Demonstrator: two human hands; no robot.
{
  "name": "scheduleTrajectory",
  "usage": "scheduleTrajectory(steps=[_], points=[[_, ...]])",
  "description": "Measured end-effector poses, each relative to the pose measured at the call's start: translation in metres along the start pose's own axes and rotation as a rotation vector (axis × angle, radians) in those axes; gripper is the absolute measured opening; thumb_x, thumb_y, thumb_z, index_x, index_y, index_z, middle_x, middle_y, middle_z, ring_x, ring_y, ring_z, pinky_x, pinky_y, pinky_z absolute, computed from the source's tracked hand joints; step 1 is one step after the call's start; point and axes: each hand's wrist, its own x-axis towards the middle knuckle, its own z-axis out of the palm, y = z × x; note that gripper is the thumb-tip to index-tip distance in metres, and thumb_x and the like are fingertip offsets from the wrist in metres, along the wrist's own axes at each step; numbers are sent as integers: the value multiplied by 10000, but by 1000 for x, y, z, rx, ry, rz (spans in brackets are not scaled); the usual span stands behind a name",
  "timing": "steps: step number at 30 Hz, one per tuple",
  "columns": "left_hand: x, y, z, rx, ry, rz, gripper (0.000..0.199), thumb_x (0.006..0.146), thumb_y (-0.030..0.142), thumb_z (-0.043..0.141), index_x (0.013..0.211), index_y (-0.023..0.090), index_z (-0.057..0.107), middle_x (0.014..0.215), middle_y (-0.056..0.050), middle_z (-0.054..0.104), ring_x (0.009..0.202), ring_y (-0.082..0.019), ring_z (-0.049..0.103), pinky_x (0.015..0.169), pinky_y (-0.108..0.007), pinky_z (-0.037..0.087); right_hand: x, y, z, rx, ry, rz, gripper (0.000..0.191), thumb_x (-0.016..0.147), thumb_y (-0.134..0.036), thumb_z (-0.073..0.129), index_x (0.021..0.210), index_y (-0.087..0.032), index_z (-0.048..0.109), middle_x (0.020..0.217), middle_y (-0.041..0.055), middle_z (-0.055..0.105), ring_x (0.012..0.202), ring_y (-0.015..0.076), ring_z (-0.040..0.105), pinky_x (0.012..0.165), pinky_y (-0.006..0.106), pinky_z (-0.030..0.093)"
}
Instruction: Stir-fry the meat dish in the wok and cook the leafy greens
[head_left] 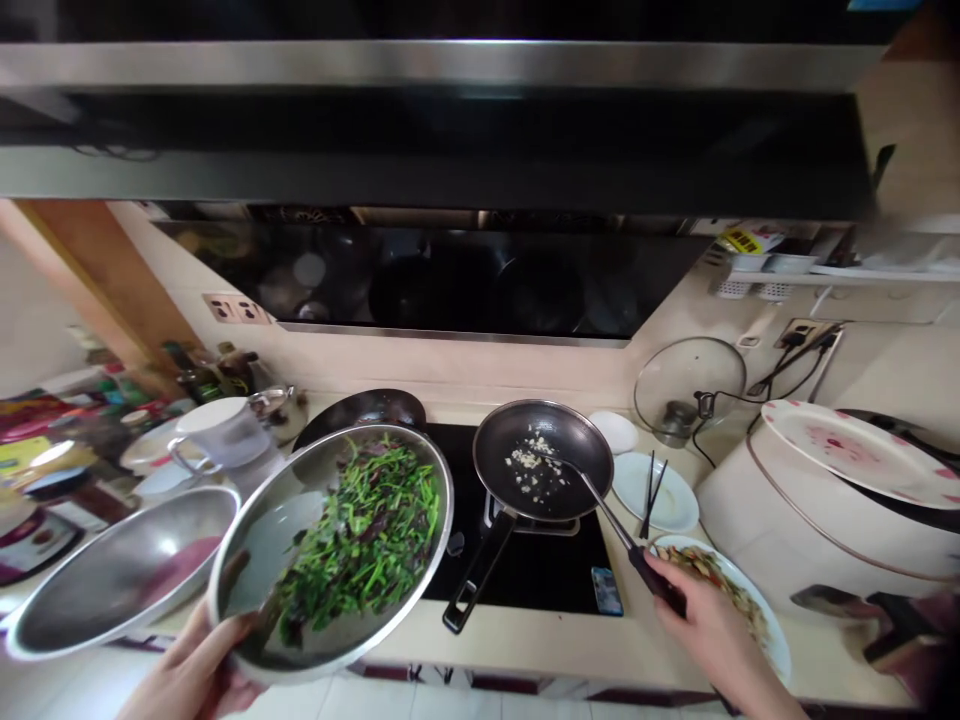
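Note:
My left hand [206,655] grips the rim of a wide metal bowl [259,600], its thumb inside the edge. Chopped leafy greens [367,540] lie in the bowl, which is tilted and held left of the stove. My right hand [697,610] is closed around the dark handle of a spatula [611,515]. The spatula's head rests in a black frying pan [577,440], partly hidden among bits of chopped garlic [534,465]. That pan sits on the right burner, its handle pointing toward me.
A second metal bowl [82,600] stands at left, by jars and a plastic jug [232,440]. Behind the greens is a dark wok [375,405]. On the right are a plate with chopsticks [634,480], a plate of cooked food [776,640], a glass lid [694,370] and a white cooker [739,510]. The range hood [450,150] overhangs the stove.

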Motion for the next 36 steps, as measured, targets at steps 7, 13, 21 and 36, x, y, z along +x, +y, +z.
scheduleTrajectory(steps=[7, 13, 21, 36], points=[[30, 77, 127, 234, -359, 275, 644, 789, 190, 494, 1405, 274, 324, 578, 56, 600, 415, -129, 588, 420, -243, 526, -44, 44, 16, 156, 252, 6, 469, 779, -397, 592, 1203, -213, 672, 1184, 37, 674, 1115, 258, 619, 865, 264, 556], [28, 120, 249, 1044, -359, 870, 735, 874, 114, 350, 1524, 223, 25, 698, -11, 690, 480, -132, 650, 528, -209, 516, -30, 23, 8, 117, 217, -168, 451, 814, -304, 538, 1245, -212, 639, 1209, 63, 662, 1112, 242, 621, 945, 297, 515], [9, 122, 324, 1317, -316, 1174, 749, 888, 104, 400, 1516, 349, 74, 898, -76, 740, 803, -224, 710, 731, -307, 517, 23, -3, 18, -144, 55, -88, 515, 780, -105, 443, 1274, -104, 590, 1112, 130, 672, 961, 232, 660, 898, 314, 511], [-12, 128, 295, 1555, -86, 1465, 783, 910, 88, 384, 1486, 452, -2, 920, -67, 621, 787, -211, 677, 653, -282, 539, -2, 22, -38, -396, -22, -144, 558, 753, -115, 469, 1290, -190, 606, 1226, 110, 643, 1040, 268, 644, 858, 351, 533]])
